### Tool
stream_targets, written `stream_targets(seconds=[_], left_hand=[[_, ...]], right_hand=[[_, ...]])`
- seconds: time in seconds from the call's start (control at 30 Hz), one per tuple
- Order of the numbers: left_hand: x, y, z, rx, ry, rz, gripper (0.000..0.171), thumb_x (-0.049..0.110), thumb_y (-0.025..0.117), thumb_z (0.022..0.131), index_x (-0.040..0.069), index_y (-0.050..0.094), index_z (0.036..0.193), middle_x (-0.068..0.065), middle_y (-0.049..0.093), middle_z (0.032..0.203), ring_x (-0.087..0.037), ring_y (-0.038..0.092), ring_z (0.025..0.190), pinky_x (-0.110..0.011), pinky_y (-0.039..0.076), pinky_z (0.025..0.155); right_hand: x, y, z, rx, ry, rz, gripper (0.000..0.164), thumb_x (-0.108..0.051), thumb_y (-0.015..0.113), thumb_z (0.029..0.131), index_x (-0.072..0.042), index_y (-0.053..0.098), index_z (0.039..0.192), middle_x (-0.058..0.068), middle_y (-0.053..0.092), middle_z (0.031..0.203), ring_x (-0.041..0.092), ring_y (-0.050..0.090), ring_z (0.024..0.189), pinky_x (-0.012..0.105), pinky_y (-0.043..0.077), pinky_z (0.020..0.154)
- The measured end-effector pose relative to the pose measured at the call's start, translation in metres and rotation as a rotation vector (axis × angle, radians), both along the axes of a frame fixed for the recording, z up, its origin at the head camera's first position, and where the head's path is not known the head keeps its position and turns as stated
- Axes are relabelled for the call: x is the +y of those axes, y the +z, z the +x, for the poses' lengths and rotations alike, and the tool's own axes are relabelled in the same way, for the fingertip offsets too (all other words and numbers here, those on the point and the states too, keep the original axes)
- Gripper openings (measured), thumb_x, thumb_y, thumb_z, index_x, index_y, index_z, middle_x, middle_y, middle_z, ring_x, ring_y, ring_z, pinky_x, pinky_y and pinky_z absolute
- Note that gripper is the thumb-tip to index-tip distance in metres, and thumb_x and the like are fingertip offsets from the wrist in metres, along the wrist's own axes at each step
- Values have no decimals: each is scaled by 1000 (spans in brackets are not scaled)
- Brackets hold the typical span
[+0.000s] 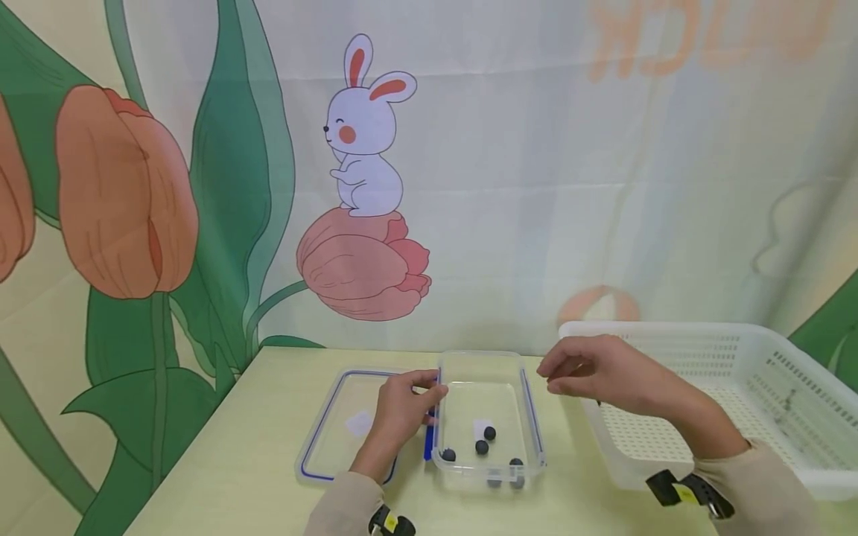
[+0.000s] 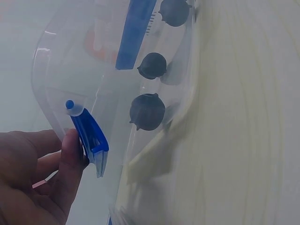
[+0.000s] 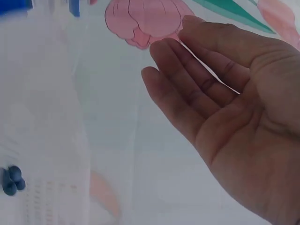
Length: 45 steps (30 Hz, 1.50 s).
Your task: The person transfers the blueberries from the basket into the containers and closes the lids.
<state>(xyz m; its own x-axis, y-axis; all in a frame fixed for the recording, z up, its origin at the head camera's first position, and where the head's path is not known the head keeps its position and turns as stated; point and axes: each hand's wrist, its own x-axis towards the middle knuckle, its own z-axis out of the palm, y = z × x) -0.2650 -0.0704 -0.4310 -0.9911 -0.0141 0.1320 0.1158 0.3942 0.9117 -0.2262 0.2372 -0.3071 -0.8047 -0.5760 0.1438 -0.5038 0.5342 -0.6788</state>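
My left hand (image 1: 400,409) grips the left wall of a clear plastic food container (image 1: 529,406). In the left wrist view, thumb and fingers pinch the wall beside a blue latch (image 2: 91,133) that hangs outward. Several dark round blueberries (image 1: 482,447) lie inside, mostly toward the near end; through the clear wall they show large (image 2: 147,111). Over the gap between container and basket, my right hand (image 1: 603,368) hovers with loosely bent fingers and nothing between them. Its palm and fingers (image 3: 171,96) show bare in the right wrist view.
A clear lid with a blue seal (image 1: 325,418) lies left of the container, partly behind my left hand. On the right stands a white perforated basket (image 1: 798,372); more blueberries (image 3: 14,180) show there in the right wrist view. A printed curtain (image 1: 496,223) hangs behind the table.
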Motion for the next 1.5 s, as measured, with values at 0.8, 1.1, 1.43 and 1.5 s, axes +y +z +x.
stream_targets(seconds=[0.8, 1.1, 1.43, 1.5], left_hand=[[1, 1, 1, -6, 19, -20, 39, 15, 79, 98, 4, 73, 135, -9, 70, 109, -13, 65, 63, -28, 61, 61], [1, 1, 0, -7, 16, -10, 39, 14, 79, 98, 3, 72, 135, -9, 70, 108, -13, 65, 65, -28, 62, 60], [1, -1, -1, 6, 11, -9, 37, 12, 79, 98, 3, 73, 133, -9, 71, 109, -13, 67, 71, -26, 62, 59], [0, -1, -2, 5, 11, -10, 37, 12, 79, 98, 3, 73, 133, -9, 71, 109, -13, 67, 71, -26, 62, 59]], right_hand=[[76, 6, -66, -38, -184, 143, 23, -25, 79, 99, -11, 78, 116, 3, 75, 114, 21, 70, 104, 34, 58, 89], [97, -27, -92, -164, -180, 106, 22, -15, 75, 101, 0, 75, 117, 10, 75, 111, 22, 70, 98, 42, 62, 88], [106, -55, -104, -216, -148, 115, 18, -9, 76, 98, 4, 74, 110, 9, 73, 104, 22, 64, 91, 37, 60, 81], [105, -59, -105, -222, -133, 120, 17, -8, 76, 98, 5, 74, 109, 8, 73, 101, 23, 63, 89, 37, 60, 78]])
